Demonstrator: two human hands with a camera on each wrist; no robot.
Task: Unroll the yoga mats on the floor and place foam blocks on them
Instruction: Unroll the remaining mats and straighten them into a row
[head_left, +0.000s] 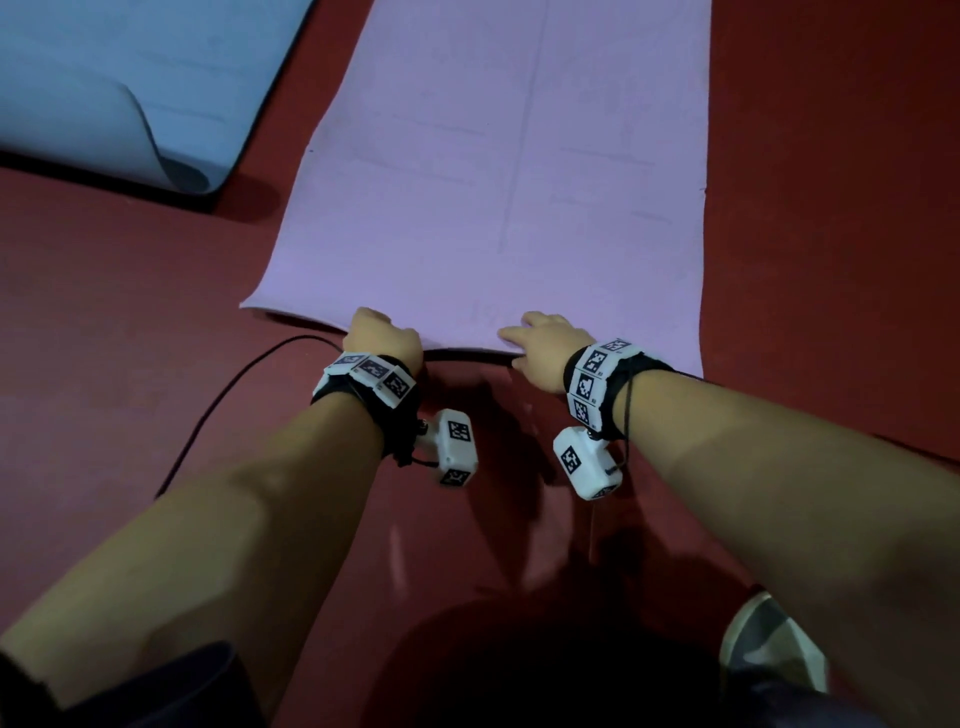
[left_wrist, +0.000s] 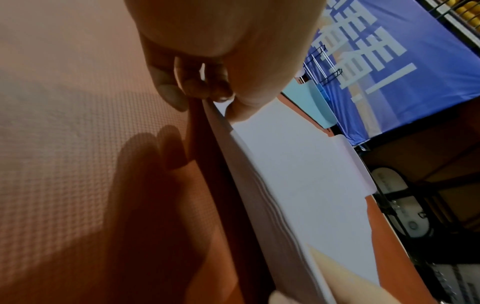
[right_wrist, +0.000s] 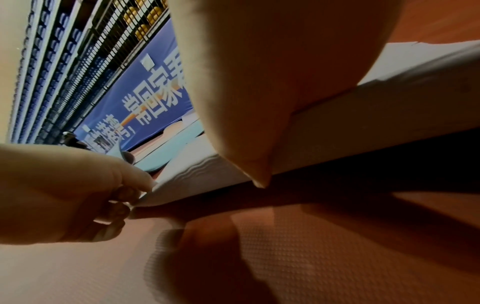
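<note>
Lilac yoga mat (head_left: 498, 171) lies unrolled flat on the red floor (head_left: 104, 322), its near edge lifted slightly. Left hand (head_left: 382, 338) pinches that edge, thumb above, fingers (left_wrist: 197, 86) beneath; right hand (head_left: 543, 345) seems to grip it likewise. One pale blue mat (head_left: 130, 78), corner curled, lies alongside.

Lilac mat (head_left: 493, 171) gripped at its edge; beyond it a pale blue mat (head_left: 104, 93); grid-textured red floor (head_left: 104, 312) beneath.

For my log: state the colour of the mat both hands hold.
Pale purple, lilac mat; the head view shows it best.
</note>
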